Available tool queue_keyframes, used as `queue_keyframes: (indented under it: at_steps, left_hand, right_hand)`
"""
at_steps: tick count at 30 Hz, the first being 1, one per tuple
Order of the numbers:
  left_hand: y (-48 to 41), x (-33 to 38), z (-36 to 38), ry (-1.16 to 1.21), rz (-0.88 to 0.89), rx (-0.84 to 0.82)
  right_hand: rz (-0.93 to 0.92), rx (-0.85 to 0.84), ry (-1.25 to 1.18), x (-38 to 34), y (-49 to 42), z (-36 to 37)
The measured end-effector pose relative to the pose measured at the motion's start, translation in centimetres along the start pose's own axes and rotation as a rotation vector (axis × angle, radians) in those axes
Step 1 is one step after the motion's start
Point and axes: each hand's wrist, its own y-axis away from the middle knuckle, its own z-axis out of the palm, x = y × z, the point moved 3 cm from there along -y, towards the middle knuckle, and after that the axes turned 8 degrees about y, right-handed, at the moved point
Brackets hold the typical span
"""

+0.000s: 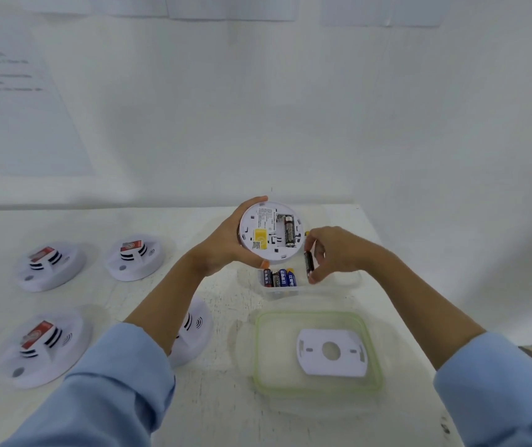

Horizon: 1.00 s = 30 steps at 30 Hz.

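left hand (222, 246) grips alarm (269, 235) | right hand (335, 250) pinches battery (309, 264) | empty slot (278, 231) just up-left, lying the same way

table detector (197, 329) half hidden behind left arm (164, 298) — wall sheet (19, 101) cut off at left, print blurred — lettering on held detector (269, 235) illegible.

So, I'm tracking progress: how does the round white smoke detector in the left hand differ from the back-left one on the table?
The held round white smoke detector shows its back, one black battery in its bay; the back-left detector shows its vented front and red sticker. The left hand grips the held one above the table; the other lies on it. Both are round and white.
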Motion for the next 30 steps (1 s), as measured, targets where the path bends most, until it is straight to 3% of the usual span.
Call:
queue_keyframes:
  at_steps: [5, 11, 13, 17, 19, 30]
  left_hand:
    - [-0.1, 0.3, 0.0, -0.035, 0.002, -0.003]
    - [-0.3, 0.5, 0.2, -0.042, 0.003, -0.017]
    - [-0.3, 0.5, 0.1, -0.033, -0.001, -0.019]
    - [-0.5, 0.2, 0.2, -0.019, 0.005, -0.025]
    - [-0.6, 0.1, 0.4, -0.004, 0.012, -0.029]
    - [-0.6, 0.0, 1.0, 0.025, 0.063, 0.027]
  right_hand:
    - [0.023, -0.104, 0.086, -0.6, -1.5, 2.3]
    - [0.026, -0.170, -0.059, -0.5, -1.4, 2.4]
    - [0.025, -0.086, -0.111, -0.2, -0.7, 0.6]
    - [0.057, 0.365, -0.304, 0.0, 1.1, -3.7]
    - [0.019, 0.494, -0.358, -1.0, 1.8, -4.3]
    - [0.015, 0.615, -0.162, -4.1, 1.8, -1.9]
